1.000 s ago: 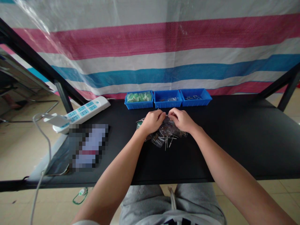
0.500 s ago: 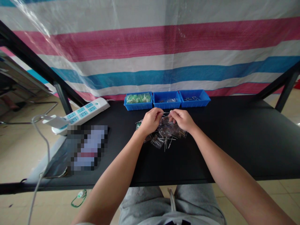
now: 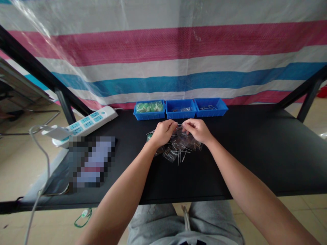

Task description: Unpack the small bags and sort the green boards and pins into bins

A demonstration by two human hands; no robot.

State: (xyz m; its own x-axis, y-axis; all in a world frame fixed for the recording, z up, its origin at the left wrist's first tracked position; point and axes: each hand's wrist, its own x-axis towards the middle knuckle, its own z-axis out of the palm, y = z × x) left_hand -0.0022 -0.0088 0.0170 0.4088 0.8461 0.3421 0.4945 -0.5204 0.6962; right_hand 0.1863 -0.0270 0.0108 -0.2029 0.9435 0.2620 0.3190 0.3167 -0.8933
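My left hand is closed in a pinch over the pile, thumb against fingers. Facing it, my right hand is pinched as well, its fingertips close to the left ones. A thin metal pin spans the small gap between them; its ends are hidden in the fingers. Beneath lies a heap of small clear plastic bags with small parts inside. Several loose silver pins, thicker at one end like blind rivets, stick out at its front. A green piece shows partly behind my left wrist.
Behind the pile stand three blue bins: a left bin with green packets, a middle bin with small bags, and a right bin with loose pins. A white power strip and a blurred-out flat object lie left on the black table.
My hands have drawn slightly closer together, and less of the pin shows between the fingertips. The whole view has shifted a little; the pile and bins look unchanged.
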